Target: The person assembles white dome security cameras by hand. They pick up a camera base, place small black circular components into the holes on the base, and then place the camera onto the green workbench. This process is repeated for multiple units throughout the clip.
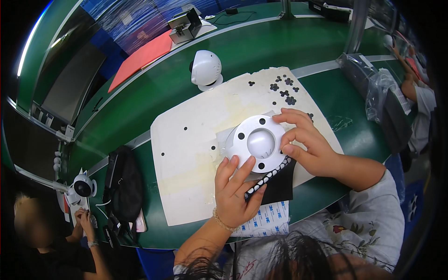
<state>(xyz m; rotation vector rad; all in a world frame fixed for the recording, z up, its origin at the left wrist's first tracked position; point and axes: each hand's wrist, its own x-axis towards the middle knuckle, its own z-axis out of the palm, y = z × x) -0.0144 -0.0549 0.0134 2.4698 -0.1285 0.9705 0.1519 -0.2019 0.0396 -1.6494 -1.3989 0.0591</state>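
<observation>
Left hand (235, 191): was half open, touching the white ring (249, 126).
Right hand (305, 142): was curled, fingertips touching its rim.

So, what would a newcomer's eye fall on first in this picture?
Probably the white ring-shaped part with dark spots, just right of centre, touched by the left hand's fingers and right hand's fingers. Next, perhaps, the white rounded device at the far edge of the pale sheet, and the black dots clustered toward the sheet's far right.
</observation>
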